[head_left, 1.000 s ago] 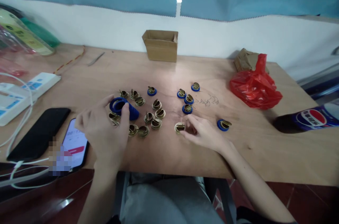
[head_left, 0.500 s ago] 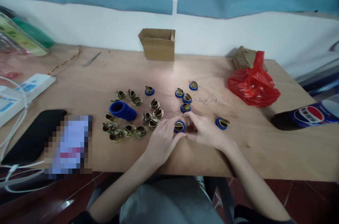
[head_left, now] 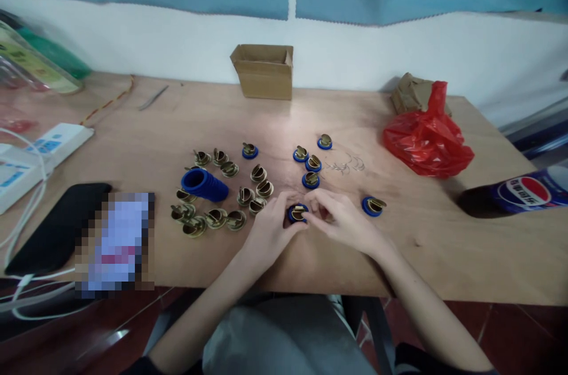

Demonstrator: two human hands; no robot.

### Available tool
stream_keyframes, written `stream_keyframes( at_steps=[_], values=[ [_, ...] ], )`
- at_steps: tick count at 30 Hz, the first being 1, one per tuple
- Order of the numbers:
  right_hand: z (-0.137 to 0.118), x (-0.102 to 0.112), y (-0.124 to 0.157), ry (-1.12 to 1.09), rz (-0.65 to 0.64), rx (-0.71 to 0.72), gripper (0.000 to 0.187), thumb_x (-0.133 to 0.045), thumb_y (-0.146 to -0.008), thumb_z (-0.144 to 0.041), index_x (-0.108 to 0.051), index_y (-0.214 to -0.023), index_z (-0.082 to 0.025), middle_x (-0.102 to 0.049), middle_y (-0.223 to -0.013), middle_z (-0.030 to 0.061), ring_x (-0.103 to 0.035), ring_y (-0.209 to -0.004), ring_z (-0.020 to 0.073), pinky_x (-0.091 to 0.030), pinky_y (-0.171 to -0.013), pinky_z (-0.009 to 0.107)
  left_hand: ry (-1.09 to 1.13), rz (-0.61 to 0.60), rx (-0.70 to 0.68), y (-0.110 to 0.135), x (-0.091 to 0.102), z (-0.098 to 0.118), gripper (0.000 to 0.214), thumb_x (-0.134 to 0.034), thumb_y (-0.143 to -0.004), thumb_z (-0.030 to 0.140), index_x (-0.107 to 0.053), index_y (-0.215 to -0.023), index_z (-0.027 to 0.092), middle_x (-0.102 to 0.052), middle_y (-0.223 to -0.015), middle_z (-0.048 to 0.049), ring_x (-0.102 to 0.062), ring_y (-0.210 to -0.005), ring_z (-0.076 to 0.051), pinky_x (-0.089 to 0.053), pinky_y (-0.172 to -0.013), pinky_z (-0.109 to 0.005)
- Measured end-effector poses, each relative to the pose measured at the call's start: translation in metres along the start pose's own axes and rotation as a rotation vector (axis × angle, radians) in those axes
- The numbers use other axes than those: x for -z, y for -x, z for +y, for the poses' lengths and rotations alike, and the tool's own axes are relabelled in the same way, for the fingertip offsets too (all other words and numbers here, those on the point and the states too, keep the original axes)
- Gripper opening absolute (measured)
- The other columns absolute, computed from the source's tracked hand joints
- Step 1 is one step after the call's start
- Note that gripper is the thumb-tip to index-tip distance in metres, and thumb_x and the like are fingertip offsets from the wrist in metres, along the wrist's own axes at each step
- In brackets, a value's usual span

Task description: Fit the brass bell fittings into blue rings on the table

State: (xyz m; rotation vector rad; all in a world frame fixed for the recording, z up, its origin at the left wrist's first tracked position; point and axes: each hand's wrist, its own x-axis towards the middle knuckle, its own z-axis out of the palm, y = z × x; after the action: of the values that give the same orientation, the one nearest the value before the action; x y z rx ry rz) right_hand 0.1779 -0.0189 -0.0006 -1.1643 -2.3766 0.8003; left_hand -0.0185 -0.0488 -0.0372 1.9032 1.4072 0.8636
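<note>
My left hand [head_left: 270, 228] and my right hand [head_left: 341, 218] meet at the table's middle front, both pinched on one brass cap with a blue ring [head_left: 297, 213]. To the left lies a stack of blue rings [head_left: 204, 183] on its side, with several bare brass caps [head_left: 231, 218] spread around it. Several brass caps fitted with blue rings [head_left: 310, 164] sit just beyond my hands, and another ringed cap [head_left: 373, 205] lies to the right of my right hand. Thin wire clips [head_left: 346, 165] lie behind it.
A small open cardboard box [head_left: 264, 70] stands at the back by the wall. A red plastic bag [head_left: 426, 138] and a cola bottle [head_left: 519, 193] are at the right. Two phones [head_left: 57, 227], a power strip [head_left: 39, 153] and cables fill the left side of the wooden table [head_left: 465, 256].
My left hand left the stack of blue rings and came over to the brass cap under my right hand. That cap now wears a blue ring, and both hands pinch it.
</note>
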Motion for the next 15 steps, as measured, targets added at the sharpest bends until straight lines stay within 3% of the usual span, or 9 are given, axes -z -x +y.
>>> stream_keyframes(
  at_steps=[4, 7, 12, 15],
  values=[
    [-0.002, -0.008, -0.002, 0.177, 0.007, 0.076, 0.023, -0.047, -0.103, -0.024, -0.065, -0.091, -0.018, -0.067, -0.087, 0.0064, -0.061, -0.073, 0.0177, -0.044, -0.065, 0.03, -0.026, 0.027, -0.047, 0.004, 0.002, -0.004, 0.054, -0.08, -0.079, 0.02, -0.055, -0.127, 0.022, -0.067, -0.128, -0.0103, -0.062, -0.123, -0.028, -0.051, -0.105, -0.048],
    [-0.001, -0.01, 0.0, 0.159, 0.116, 0.149, 0.025, -0.046, -0.103, -0.022, -0.068, -0.091, -0.018, -0.068, -0.087, 0.0068, -0.063, -0.073, 0.0171, -0.047, -0.065, 0.029, 0.109, 0.035, -0.077, 0.005, 0.005, -0.001, 0.057, -0.074, -0.082, 0.018, -0.051, -0.134, 0.021, -0.06, -0.139, -0.013, -0.058, -0.13, -0.027, -0.048, -0.11, -0.047],
    [0.003, -0.007, 0.005, 0.042, 0.39, 0.221, 0.017, -0.054, -0.1, -0.019, -0.07, -0.105, -0.022, -0.073, -0.096, 0.0064, -0.07, -0.082, 0.0175, -0.057, -0.072, 0.03, 0.548, 0.046, 0.077, -0.001, 0.012, 0.008, 0.033, -0.059, -0.094, 0.024, -0.061, -0.126, 0.018, -0.071, -0.125, -0.0122, -0.07, -0.112, -0.022, -0.059, -0.094, -0.036],
    [0.005, -0.01, 0.006, 0.079, 0.417, 0.269, 0.019, -0.056, -0.099, -0.018, -0.071, -0.108, -0.023, -0.076, -0.099, 0.0058, -0.073, -0.086, 0.0183, -0.06, -0.074, 0.032, 0.649, 0.046, 0.177, -0.004, 0.016, 0.012, 0.025, -0.06, -0.094, 0.032, -0.07, -0.112, 0.016, -0.077, -0.109, -0.0097, -0.075, -0.097, -0.021, -0.063, -0.079, -0.031]
  ],
)
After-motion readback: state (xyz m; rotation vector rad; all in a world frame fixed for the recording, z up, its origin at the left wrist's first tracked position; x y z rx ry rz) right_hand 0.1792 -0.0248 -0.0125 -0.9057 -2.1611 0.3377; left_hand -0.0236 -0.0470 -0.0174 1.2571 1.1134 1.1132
